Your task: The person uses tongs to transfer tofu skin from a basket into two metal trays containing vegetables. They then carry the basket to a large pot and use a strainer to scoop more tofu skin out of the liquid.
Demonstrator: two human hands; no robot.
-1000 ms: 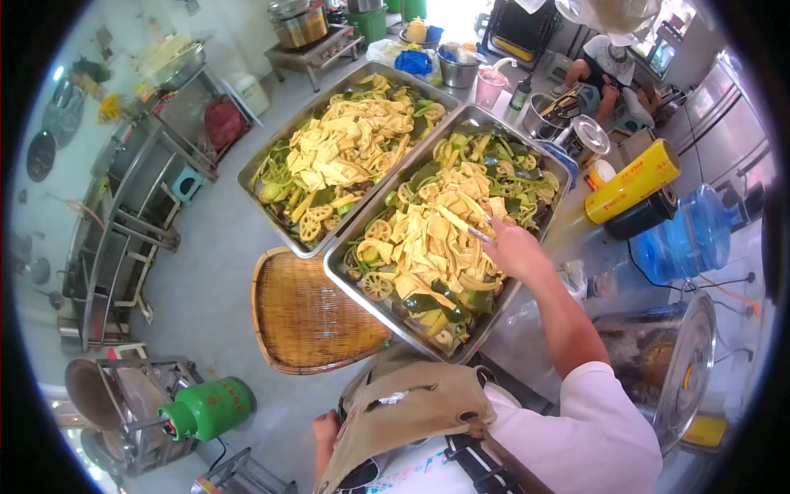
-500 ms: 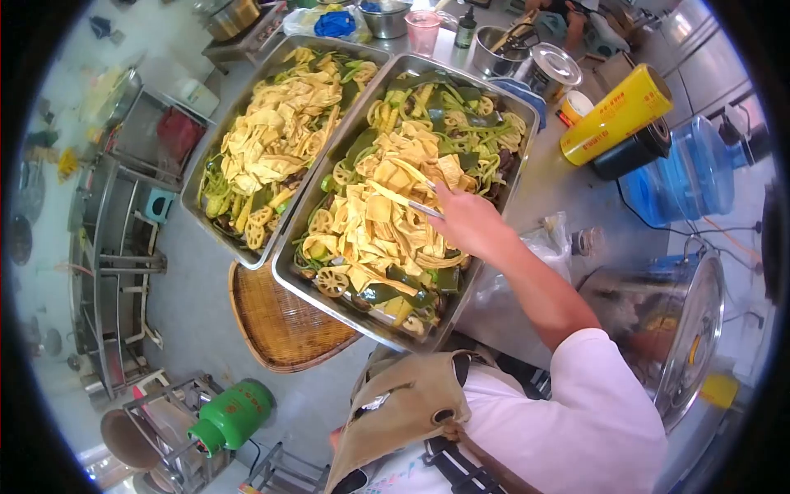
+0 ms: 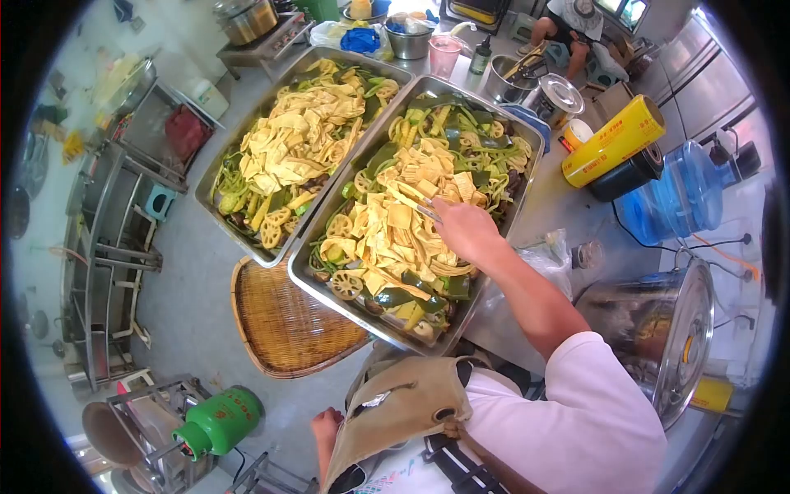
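Note:
My right hand (image 3: 471,232) is closed around a pair of tongs (image 3: 429,212), whose yellowish ends rest over a heap of tofu skin (image 3: 403,239). That heap lies on mixed vegetables in the nearer steel tray (image 3: 387,333): lotus root slices (image 3: 346,285), green beans, baby corn and dark green kelp-like sheets. Beside it on the left, a second steel tray (image 3: 239,240) holds a similar mix with tofu skin (image 3: 288,136) on top. Low by my body, my left hand (image 3: 327,421) hangs with curled fingers and nothing visible in it, away from the trays.
A woven basket (image 3: 288,329) sits below the trays. To the right are a yellow film roll box (image 3: 615,142), a blue water bottle (image 3: 679,193) and a big steel pot (image 3: 650,329). A green gas cylinder (image 3: 220,420) stands lower left. Another person (image 3: 568,29) sits at the back.
The view has shifted, so the trays appear slightly lower and farther right. My left hand has come into fuller view. The tongs stay over the tofu skin in my right hand.

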